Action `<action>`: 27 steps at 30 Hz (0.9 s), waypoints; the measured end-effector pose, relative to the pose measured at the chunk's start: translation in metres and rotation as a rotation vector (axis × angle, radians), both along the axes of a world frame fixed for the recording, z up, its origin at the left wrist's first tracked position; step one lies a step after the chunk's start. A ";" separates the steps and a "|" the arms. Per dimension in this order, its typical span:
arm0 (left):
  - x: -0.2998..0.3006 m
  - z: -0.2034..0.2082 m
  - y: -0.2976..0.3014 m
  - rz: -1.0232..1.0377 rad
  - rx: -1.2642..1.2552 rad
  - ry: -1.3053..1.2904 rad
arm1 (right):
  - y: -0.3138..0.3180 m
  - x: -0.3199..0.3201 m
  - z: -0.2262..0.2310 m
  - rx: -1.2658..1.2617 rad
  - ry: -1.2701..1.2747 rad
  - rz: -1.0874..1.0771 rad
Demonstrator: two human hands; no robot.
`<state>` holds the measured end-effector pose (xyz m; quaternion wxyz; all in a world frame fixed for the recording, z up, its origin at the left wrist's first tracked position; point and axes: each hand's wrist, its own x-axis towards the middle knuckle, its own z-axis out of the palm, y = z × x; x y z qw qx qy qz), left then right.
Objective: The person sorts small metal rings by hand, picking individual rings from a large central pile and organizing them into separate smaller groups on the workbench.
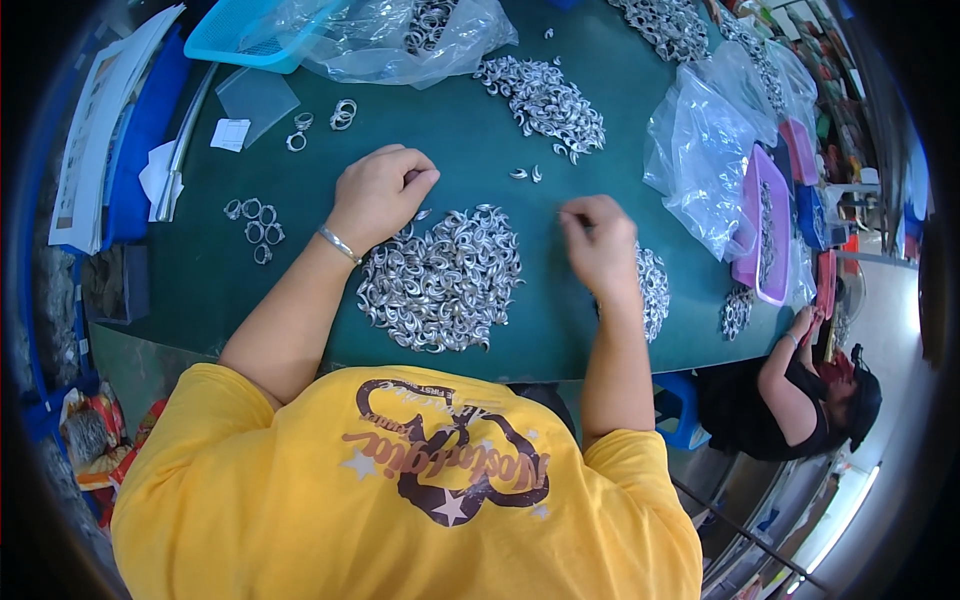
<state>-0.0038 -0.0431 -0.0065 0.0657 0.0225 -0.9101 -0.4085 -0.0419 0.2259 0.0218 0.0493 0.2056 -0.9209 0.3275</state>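
Observation:
My left hand is closed, thumb against curled fingers, just above the near pile of small curved silver metal pieces. One loose piece lies right below its fingers. To the right, my right hand is also closed, fingers curled inward over the green tabletop. Beside its wrist lies a second pile of silver pieces, partly covered by my forearm. Whatever either hand may hold is hidden inside the fingers. Two single pieces lie beyond, between my hands.
Silver rings lie at the left. Farther off are another pile, a blue basket and a plastic bag. At the right stand more bags and a purple tray. A person in black works at the right edge.

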 end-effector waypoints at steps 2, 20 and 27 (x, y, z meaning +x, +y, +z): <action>0.000 -0.001 0.000 0.010 0.007 -0.015 | 0.030 -0.004 0.018 0.061 -0.070 -0.131; 0.000 0.000 -0.001 0.009 0.012 -0.003 | -0.028 -0.025 -0.009 0.049 -0.039 -0.022; 0.001 0.002 0.000 0.009 0.005 -0.002 | -0.025 -0.028 -0.015 -0.006 0.193 0.188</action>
